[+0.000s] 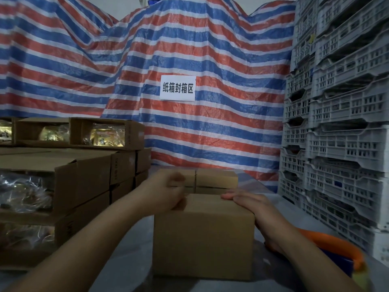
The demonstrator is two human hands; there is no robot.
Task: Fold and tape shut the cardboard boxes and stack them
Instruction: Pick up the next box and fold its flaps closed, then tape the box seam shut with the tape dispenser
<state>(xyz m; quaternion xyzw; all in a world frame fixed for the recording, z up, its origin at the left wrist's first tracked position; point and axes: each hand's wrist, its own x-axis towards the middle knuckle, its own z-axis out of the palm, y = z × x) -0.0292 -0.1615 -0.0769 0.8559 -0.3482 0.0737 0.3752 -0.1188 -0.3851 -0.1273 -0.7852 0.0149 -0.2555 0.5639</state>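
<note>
While the box (203, 239) stands on the grey table (130, 256) directly before the person, the left hand (168, 193) curls over its top left edge, blurred, and the right hand (250, 204) lies flat with straight fingers on the top right. Stiff cardboard, probably light; best held by opposite side walls. A second closed box (210, 179) sits just behind. Open boxes (69, 165) are stacked at left, grey crates (341, 123) at right, a striped tarp (147, 60) behind.

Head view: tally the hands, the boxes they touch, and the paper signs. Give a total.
Hands: 2
Touched boxes: 1
Signs: 1
Total: 4
</note>
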